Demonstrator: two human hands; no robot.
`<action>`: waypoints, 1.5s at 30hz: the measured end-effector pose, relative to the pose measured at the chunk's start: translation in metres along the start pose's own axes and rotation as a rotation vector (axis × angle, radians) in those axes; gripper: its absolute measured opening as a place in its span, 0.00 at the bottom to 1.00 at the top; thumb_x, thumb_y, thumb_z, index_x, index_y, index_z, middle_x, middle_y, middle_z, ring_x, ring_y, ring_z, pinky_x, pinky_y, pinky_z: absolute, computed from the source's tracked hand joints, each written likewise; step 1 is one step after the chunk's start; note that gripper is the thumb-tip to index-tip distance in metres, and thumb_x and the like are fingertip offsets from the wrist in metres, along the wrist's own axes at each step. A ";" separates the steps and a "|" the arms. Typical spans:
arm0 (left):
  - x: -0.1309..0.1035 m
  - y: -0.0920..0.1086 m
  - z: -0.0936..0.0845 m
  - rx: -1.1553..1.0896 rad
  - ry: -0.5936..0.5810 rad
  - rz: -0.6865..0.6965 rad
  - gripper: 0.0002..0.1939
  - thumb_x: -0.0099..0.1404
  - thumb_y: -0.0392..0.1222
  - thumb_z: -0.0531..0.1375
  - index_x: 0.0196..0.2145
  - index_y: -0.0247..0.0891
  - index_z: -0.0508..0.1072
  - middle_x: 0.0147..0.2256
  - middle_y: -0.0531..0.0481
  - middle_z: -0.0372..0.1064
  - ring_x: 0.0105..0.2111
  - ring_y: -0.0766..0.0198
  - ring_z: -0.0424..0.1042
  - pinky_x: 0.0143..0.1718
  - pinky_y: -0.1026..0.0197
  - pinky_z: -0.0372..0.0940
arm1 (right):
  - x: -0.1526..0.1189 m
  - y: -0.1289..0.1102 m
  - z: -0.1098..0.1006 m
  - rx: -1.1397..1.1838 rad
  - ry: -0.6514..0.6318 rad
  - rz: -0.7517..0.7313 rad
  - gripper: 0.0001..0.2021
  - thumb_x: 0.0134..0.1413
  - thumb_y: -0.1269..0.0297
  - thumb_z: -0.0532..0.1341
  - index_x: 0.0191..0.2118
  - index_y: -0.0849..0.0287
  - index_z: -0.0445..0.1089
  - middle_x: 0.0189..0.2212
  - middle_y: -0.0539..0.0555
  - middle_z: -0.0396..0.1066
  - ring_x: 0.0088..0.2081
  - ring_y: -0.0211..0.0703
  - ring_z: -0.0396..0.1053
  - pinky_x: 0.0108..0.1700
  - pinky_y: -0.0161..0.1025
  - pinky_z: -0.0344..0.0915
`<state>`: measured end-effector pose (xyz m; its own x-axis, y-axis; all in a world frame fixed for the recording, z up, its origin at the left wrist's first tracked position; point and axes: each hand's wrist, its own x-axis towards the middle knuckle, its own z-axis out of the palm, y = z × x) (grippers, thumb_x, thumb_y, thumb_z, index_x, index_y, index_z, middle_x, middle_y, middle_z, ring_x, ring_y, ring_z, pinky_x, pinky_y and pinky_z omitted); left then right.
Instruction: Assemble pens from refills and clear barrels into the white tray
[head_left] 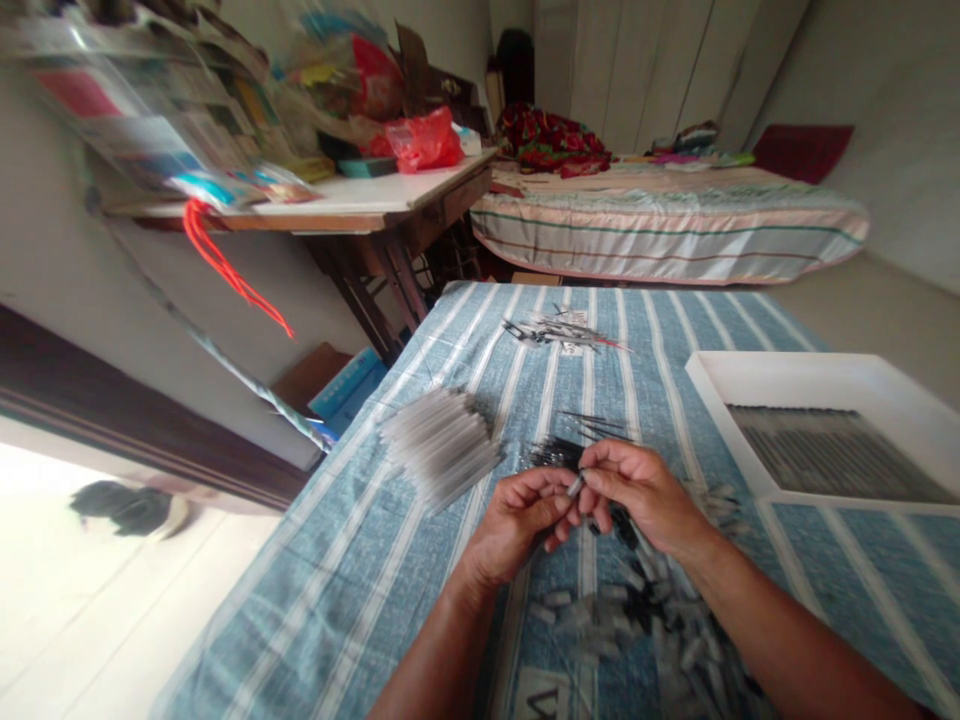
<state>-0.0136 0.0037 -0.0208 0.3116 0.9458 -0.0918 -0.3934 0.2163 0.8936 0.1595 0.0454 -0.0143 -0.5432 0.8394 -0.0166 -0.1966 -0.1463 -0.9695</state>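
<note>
Tube being held — left hand and right hand meeting above a striped cloth.

The left hand is gripping the tube's body, fingers curled narrow, while the right is pinching its upper end — whether a separate small part is sitting there, I cannot tell. Doing this well is probably calling for steady left fingers close to that end and a gentle, straight right-hand pinch, keeping everything in line. To the right, a white tray is holding dark rods lying side by side. On the desk, a red bag is hiding its contents. Clear tubes are lying bunched left of the hands.
</note>
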 end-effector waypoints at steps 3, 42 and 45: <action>0.000 0.000 -0.001 0.036 0.010 -0.011 0.11 0.58 0.41 0.63 0.38 0.32 0.75 0.25 0.50 0.69 0.20 0.72 0.65 0.17 0.71 0.54 | -0.002 -0.006 -0.007 -0.194 -0.028 -0.015 0.08 0.55 0.61 0.59 0.37 0.60 0.64 0.22 0.48 0.71 0.16 0.31 0.65 0.20 0.29 0.60; -0.002 0.007 0.005 0.264 0.034 -0.114 0.10 0.54 0.41 0.65 0.33 0.33 0.75 0.24 0.52 0.71 0.19 0.72 0.64 0.18 0.70 0.55 | -0.003 -0.024 -0.015 -0.777 -0.108 0.071 0.14 0.55 0.57 0.57 0.24 0.60 0.66 0.16 0.46 0.66 0.16 0.32 0.61 0.19 0.29 0.54; -0.002 0.006 0.005 0.281 0.021 -0.114 0.10 0.54 0.41 0.65 0.33 0.33 0.75 0.24 0.51 0.71 0.19 0.72 0.64 0.18 0.70 0.55 | -0.004 -0.025 -0.014 -0.860 -0.091 0.047 0.21 0.57 0.54 0.54 0.18 0.60 0.62 0.12 0.47 0.63 0.16 0.32 0.59 0.19 0.30 0.53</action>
<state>-0.0126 0.0015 -0.0126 0.3208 0.9248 -0.2045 -0.1014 0.2482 0.9634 0.1778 0.0534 0.0062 -0.6055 0.7921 -0.0777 0.4941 0.2976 -0.8169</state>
